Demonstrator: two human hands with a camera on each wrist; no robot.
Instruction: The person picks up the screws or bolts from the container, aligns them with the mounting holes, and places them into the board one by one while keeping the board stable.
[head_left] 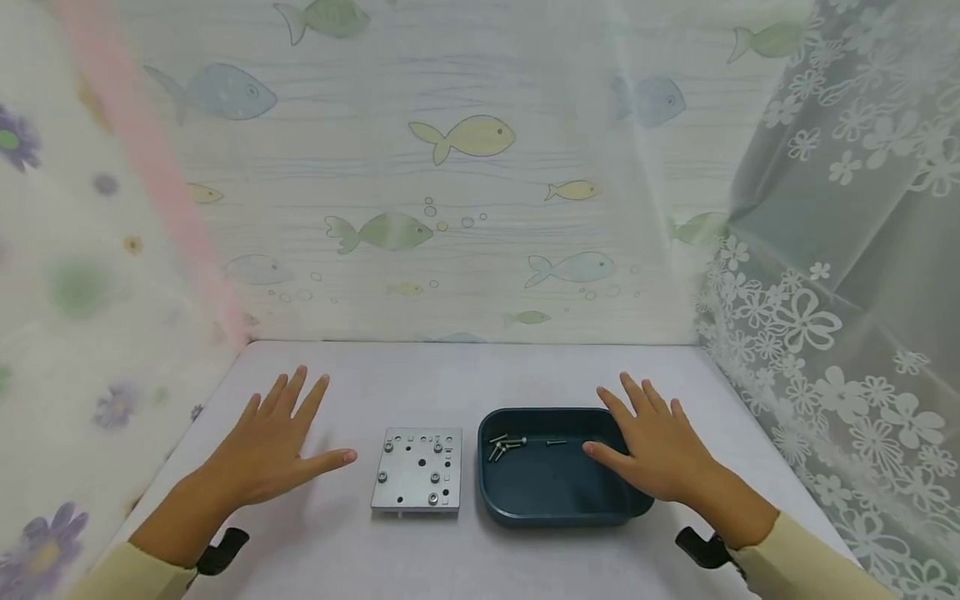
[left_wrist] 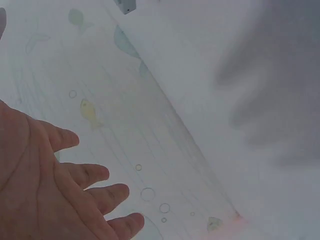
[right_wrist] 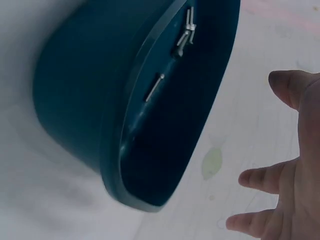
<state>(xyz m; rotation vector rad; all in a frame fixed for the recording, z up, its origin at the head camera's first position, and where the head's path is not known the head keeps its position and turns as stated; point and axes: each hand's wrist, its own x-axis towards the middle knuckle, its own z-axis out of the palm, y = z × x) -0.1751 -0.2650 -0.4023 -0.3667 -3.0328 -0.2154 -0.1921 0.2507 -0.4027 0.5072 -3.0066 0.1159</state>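
Observation:
My left hand (head_left: 266, 450) is held over the table to the left of a square metal plate, fingers spread and nothing in it. The metal plate (head_left: 416, 492) has several holes and several socket-head screws standing in it. My right hand (head_left: 663, 446) overlaps the right side of a dark blue tray (head_left: 566, 521) in the head view, its fingers also spread. Several small screws (head_left: 506, 448) lie in a cluster at the tray's left end, with one loose screw (head_left: 556, 442) nearer its middle. In the right wrist view the tray (right_wrist: 75, 95) stands beside the spread fingers (right_wrist: 262, 179).
A white cloth covers the table (head_left: 480, 375). Behind it hangs a curtain with fish drawings (head_left: 461, 137). Flowered fabric (head_left: 112, 408) borders the left, and sheer lace (head_left: 810, 321) falls along the right edge. Black wrist mounts (head_left: 223, 552) sit under both wrists.

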